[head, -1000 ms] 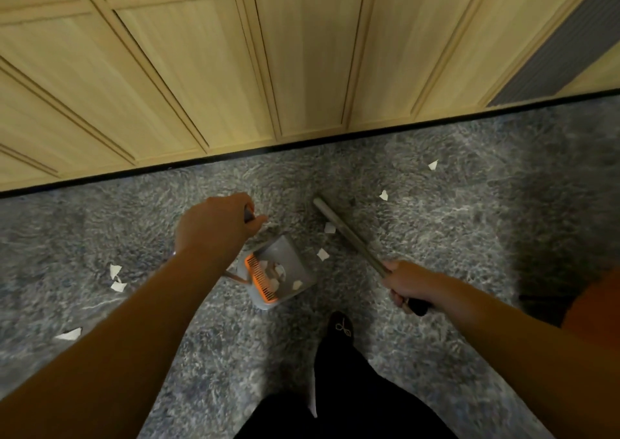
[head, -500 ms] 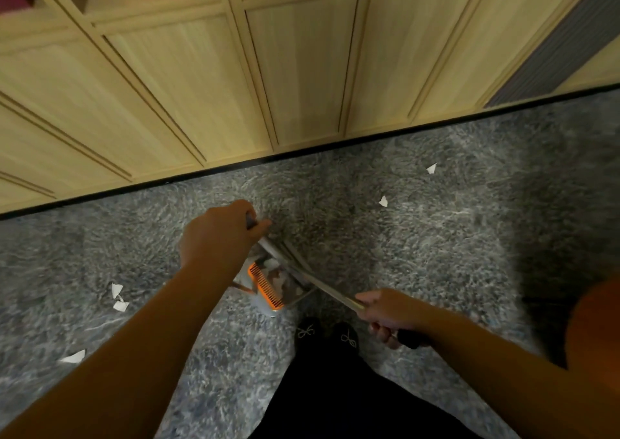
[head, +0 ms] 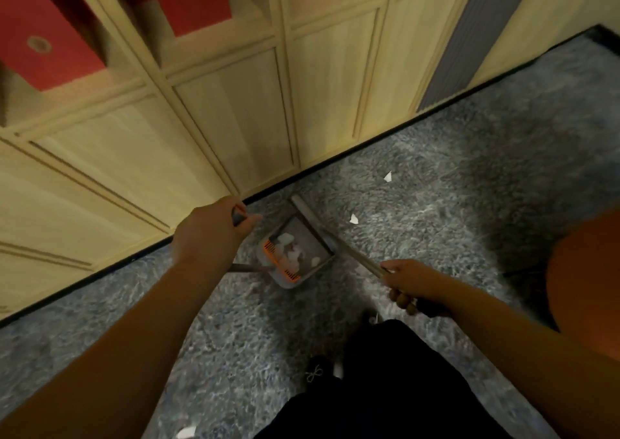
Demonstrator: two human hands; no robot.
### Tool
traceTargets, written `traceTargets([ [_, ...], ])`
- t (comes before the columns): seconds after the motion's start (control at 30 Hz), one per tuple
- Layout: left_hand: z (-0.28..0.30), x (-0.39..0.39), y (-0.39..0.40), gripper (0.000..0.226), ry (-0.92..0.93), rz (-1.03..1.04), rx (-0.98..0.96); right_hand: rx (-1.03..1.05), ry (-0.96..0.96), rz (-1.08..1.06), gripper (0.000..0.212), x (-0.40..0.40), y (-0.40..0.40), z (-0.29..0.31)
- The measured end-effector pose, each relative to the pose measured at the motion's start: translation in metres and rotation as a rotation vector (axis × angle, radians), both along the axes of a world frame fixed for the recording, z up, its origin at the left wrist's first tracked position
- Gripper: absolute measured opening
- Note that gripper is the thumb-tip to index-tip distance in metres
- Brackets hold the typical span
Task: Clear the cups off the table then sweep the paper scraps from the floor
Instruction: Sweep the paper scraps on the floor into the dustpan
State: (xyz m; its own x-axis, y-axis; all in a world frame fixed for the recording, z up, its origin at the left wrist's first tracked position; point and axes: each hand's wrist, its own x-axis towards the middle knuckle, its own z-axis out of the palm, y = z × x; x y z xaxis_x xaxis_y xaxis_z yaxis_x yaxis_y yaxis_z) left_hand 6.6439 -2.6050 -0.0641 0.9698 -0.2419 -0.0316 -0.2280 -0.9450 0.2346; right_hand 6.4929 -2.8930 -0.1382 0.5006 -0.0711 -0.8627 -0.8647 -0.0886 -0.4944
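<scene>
The left hand is gripping the dustpan handle; the right hand is clamping the broom. Two paper scraps are lying just beyond the broom; I'd keep the pan lip flat and sweep short.

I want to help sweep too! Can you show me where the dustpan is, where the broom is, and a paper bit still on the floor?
dustpan [head: 312, 237]: head view, on the grey tray floor.
broom [head: 352, 254]: head view, on the handle above the right hand.
paper scrap [head: 354, 219]: head view, on its white middle, right of the broom.
</scene>
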Motion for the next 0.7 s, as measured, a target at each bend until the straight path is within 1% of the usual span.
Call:
traceTargets([
  [0.13, -0.001, 0.031, -0.046, 0.030, -0.018, -0.086, 0.032, -0.074, -0.054, -0.026, 0.034, 0.021, -0.046, 0.009],
  [0.23, -0.009, 0.057, -0.085, 0.029, 0.031, -0.152, 0.075, -0.090, -0.059, -0.036, 0.040, 0.041, -0.090, 0.013],
  [0.37, -0.025, 0.091, -0.139, 0.030, 0.110, -0.207, 0.118, -0.133, -0.051, -0.109, 0.039, 0.069, -0.152, 0.006],
  [0.5, -0.037, 0.120, -0.186, 0.030, 0.126, -0.233, 0.141, -0.194, -0.013, -0.140, 0.038, 0.108, -0.218, -0.010],
  [0.7, -0.035, 0.174, -0.234, 0.031, 0.123, -0.210, 0.209, -0.264, 0.035, -0.130, 0.027, 0.165, -0.303, -0.029],
])
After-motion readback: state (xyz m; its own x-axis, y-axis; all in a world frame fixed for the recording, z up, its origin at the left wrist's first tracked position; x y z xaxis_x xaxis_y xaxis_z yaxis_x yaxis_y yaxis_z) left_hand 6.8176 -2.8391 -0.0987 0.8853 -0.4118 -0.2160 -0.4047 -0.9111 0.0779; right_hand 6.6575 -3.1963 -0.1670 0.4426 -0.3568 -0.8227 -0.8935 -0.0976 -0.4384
